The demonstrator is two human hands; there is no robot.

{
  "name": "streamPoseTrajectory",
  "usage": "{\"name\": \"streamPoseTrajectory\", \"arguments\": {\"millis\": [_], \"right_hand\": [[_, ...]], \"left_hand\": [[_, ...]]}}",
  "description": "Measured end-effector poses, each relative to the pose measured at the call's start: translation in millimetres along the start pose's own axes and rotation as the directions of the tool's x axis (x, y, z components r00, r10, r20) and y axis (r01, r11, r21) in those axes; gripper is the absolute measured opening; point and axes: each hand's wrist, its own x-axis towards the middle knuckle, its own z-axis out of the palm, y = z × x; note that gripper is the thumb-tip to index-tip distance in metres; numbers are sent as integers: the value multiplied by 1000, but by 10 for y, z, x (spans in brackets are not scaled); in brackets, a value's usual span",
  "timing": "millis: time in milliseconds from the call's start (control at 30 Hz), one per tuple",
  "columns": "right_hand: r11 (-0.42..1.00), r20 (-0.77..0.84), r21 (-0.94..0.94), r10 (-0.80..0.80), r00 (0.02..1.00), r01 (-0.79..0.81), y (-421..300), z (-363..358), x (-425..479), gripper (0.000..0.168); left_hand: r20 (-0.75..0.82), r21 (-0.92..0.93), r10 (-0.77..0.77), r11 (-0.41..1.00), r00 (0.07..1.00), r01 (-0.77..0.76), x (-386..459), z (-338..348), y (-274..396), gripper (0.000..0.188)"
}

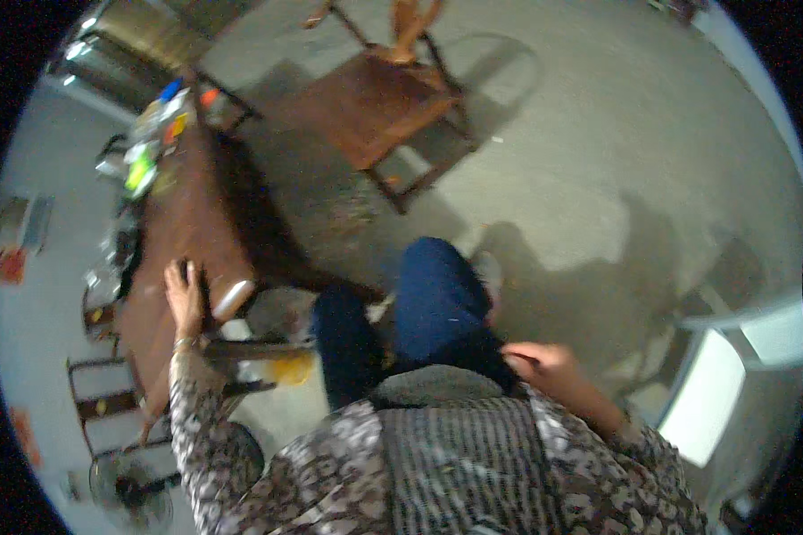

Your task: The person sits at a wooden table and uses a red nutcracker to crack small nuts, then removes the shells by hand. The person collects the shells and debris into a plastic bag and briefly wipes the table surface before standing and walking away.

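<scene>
My left hand (185,297) lies on the brown wooden table (167,234) near its edge, fingers apart, with a bracelet at the wrist. A pale, shiny oblong patch or thing shows at the table's corner beside it; blur hides which. My right hand (539,364) is beside my thigh in dark blue trousers (438,294), its fingers curled near the cloth. Whether it holds anything cannot be made out. A patterned long-sleeved top and a grey striped garment cover my arms and front.
Blurred plastic bags and packets (140,164) line the table's far side. A wooden chair (388,100) stands ahead on the concrete floor. Another chair (107,406) and a fan (130,491) are at the lower left. A bright white panel (706,394) stands at the right.
</scene>
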Motion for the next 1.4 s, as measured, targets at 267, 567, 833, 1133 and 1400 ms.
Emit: {"name": "streamPoseTrajectory", "arguments": {"millis": [267,567,833,1133,1400], "right_hand": [[920,166,70,370,914,-386,-218,-113,62,21],[940,149,102,310,939,-327,-217,-84,55,21],[944,64,17,328,942,-330,-151,-73,8,22],[933,25,-152,335,942,-328,-182,-50,47,22],[904,-1,-282,334,943,-320,-285,-105,1,19]], "left_hand": [[-30,24,-222,975,975,222,-75,-30,-803,68],[11,-153,362,922,932,-357,-293,-120,1009,63],[-95,-352,511,786,854,-509,-207,-377,1151,53],[220,245,323,895,920,-373,600,292,-433,46],[176,-416,744,650,645,-636,-19,-332,1475,57]]}}
